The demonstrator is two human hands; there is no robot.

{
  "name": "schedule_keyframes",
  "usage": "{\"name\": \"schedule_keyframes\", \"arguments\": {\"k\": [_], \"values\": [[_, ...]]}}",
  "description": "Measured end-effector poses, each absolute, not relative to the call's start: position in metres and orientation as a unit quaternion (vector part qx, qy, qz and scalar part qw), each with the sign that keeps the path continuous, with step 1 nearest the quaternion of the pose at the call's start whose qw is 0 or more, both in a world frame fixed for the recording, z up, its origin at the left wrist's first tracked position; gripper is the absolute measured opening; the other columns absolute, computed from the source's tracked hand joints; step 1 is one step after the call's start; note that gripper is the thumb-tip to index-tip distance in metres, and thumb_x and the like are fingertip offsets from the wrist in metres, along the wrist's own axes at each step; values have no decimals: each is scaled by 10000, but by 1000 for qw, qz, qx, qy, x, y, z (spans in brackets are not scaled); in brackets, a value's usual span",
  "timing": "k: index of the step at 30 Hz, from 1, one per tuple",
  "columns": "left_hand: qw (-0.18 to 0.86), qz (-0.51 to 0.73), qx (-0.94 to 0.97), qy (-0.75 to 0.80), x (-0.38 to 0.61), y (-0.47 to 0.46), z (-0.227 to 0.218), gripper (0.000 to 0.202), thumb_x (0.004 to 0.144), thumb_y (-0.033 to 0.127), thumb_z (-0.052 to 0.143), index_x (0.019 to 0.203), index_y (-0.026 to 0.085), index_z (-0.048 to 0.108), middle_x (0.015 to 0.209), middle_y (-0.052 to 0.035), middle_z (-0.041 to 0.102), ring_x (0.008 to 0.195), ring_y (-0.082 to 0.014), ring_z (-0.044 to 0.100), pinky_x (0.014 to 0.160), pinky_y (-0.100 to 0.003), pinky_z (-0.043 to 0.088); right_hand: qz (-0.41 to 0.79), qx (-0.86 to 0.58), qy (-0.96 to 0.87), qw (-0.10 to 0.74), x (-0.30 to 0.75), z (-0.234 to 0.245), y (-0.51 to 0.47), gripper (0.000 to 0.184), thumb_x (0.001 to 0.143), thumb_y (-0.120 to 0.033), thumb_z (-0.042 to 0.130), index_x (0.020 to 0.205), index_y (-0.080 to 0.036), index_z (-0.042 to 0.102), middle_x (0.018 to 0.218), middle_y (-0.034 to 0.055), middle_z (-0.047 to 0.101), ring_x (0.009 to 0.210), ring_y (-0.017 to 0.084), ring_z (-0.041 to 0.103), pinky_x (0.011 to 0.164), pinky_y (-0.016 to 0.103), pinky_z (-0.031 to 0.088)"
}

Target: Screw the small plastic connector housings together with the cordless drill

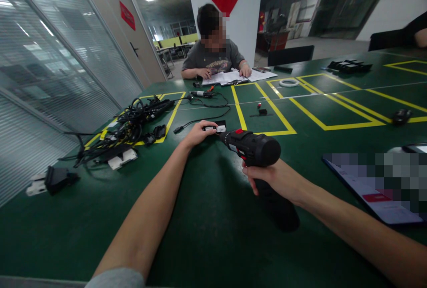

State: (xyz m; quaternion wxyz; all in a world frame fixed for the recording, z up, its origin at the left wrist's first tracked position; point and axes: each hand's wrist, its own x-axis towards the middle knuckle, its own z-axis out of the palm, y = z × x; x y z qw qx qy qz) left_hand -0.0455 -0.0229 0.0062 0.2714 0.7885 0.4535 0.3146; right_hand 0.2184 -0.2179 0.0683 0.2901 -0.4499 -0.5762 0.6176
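Apparently mid-fastening: pins a small black-and-white part (216,128) to the green table (207,234) just beyond centre with the left hand (197,133), fingers closed down on it. Grips a black cordless drill (253,148) in the right hand (276,179), fist wrapped round the handle, tip right up against the part. Looks far from finished, judging by the tangle of cables (133,121) and similar parts (53,180) lying loose to the left; shares the table with a person bent over papers (230,77) at the far edge.
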Motion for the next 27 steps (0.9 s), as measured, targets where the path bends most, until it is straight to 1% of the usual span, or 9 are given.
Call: {"name": "schedule_keyframes", "arguments": {"k": [5, 8, 11, 15, 19, 21, 23, 25, 27], "values": [[256, 309, 793, 459, -45, -23, 6, 396, 755, 415, 681, 1073, 191, 756, 1139, -74, 720, 1067, -269, 627, 1019, -411, 456, 562, -499, -619, 227, 216, 78, -229, 165, 824, -332, 661, 791, -180, 606, 619, -5, 622, 547, 149, 587, 568, 283, 442], [246, 308, 797, 459, -44, -25, 4, 397, 745, 364, 684, 1091, 179, 744, 1150, -79, 703, 1052, -256, 626, 1005, -404, 469, 502, -528, -660, 183, 210, 82, -242, 187, 765, -260, 712, 920, -174, 653, 747, 34, 703, 634, 172, 641, 546, 259, 420], [234, 318, 796, 458, -41, -29, 2, 387, 753, 321, 669, 1101, 162, 731, 1156, -94, 675, 1052, -252, 622, 983, -408, 491, 404, -547, -723, 124, 201, 79, -254, 233, 743, -205, 702, 973, -187, 670, 838, 68, 736, 725, 224, 693, 566, 270, 428], [207, 338, 799, 453, -36, -35, 0, 312, 772, 234, 629, 1062, 180, 730, 1183, -91, 635, 1185, -252, 574, 1092, -428, 431, 278, -569, -773, 31, 192, 68, -265, 376, 747, -132, 663, 1120, -176, 642, 980, 125, 735, 907, 318, 713, 717, 371, 514], [156, 357, 804, 449, -36, -40, 0, 284, 780, 203, 638, 1050, 177, 721, 1357, -121, 511, 1346, -273, 467, 1187, -450, 331, 217, -563, -797, 16, 188, 58, -271, 496, 750, -140, 685, 1239, -132, 607, 1111, 172, 696, 1026, 360, 678, 822, 484, 561], [98, 363, 816, 439, -37, -42, 0, 298, 799, 276, 685, 1083, 186, 703, 1378, -129, 484, 1341, -284, 474, 1172, -469, 359, 177, -553, -813, 39, 189, 59, -272, 515, 742, -202, 729, 1239, -115, 624, 1111, 185, 690, 990, 375, 681, 772, 506, 589], [43, 362, 829, 425, -38, -44, -1, 364, 794, 367, 734, 1111, 195, 686, 1368, -134, 489, 1310, -291, 502, 1145, -483, 400, 124, -527, -834, 107, 194, 69, -276, 519, 741, -283, 760, 1223, -125, 650, 1096, 187, 693, 941, 376, 691, 713, 501, 610], [12, 352, 840, 413, -39, -43, -2, 422, 776, 411, 764, 1128, 196, 677, 1347, -138, 503, 1280, -296, 526, 1124, -488, 428, 81, -454, -855, 237, 206, 82, -284, 522, 803, -336, 721, 1297, -195, 628, 1117, 151, 702, 945, 333, 706, 730, 444, 628], [-5, 332, 853, 403, -39, -42, -3, 455, 769, 414, 775, 1153, 192, 671, 1326, -144, 517, 1259, -301, 541, 1102, -491, 453, 60, -353, -860, 363, 225, 90, -298, 544, 869, -382, 657, 1401, -317, 559, 1065, 81, 739, 939, 292, 722, 715, 380, 640]]}}
